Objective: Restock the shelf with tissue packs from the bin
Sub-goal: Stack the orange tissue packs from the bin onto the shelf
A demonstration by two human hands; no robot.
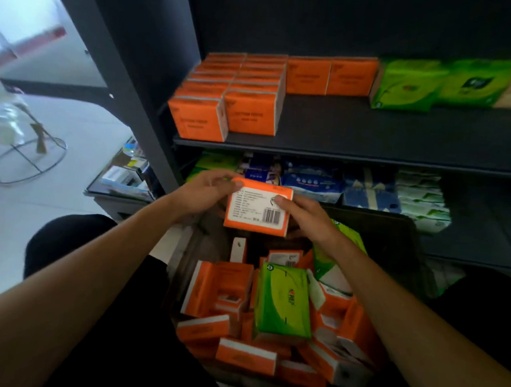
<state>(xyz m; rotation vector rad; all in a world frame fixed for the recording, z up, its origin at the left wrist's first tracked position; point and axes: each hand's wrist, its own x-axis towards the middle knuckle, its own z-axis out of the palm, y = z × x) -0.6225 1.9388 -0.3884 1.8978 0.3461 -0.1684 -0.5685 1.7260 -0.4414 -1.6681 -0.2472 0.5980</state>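
The left hand [206, 190] pinches the upper-left corner of an orange tissue pack [258, 207] (label and barcode face up). The right hand [303, 217] grips its right edge, thumb on the label, holding it above the dark bin [395, 230] of loose packs [233, 287], orange and green. On the shelf [342, 127] behind, orange rows [223, 113] stand at left and green bundles [404, 85] at right.

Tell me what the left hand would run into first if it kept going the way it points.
The left hand grips the orange pack. Carried straight on, it would likely meet the blue-and-white packs on the lower shelf first, though depth is unclear.
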